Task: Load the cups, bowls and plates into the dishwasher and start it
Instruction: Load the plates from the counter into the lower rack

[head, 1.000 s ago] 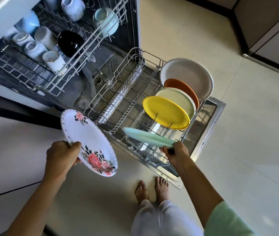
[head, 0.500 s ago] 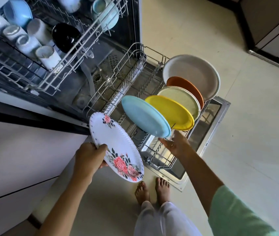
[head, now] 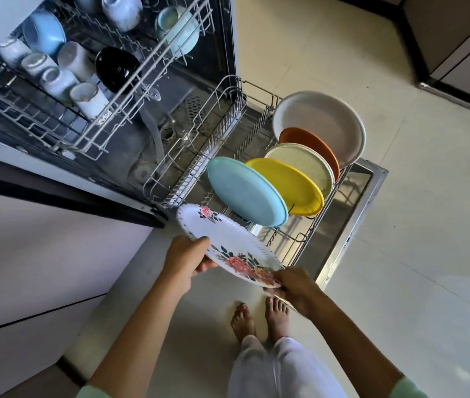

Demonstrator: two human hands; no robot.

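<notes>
head view: both hands hold the floral plate [head: 229,244] above the lower rack's [head: 229,110] near end, left hand [head: 183,258] and right hand [head: 295,287] each with a grip clamped on its rim, beside the blue plate [head: 246,192].

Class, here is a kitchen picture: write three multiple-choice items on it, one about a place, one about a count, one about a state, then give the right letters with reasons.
1. Where is the black bowl?
A. Upper rack
B. Lower rack
C. On the floor

2. How many plates stand in the lower rack?
A. Three
B. Five
C. Seven

3. How is the flowered plate held?
A. By the left hand alone
B. By both hands
C. It lies on the floor

Answers:
1 A: the bowl sits among the cups in the upper rack.
2 B: blue, yellow, cream, orange and white plates stand in a row.
3 B: the left hand and right hand each have a grip on its rim.
</notes>
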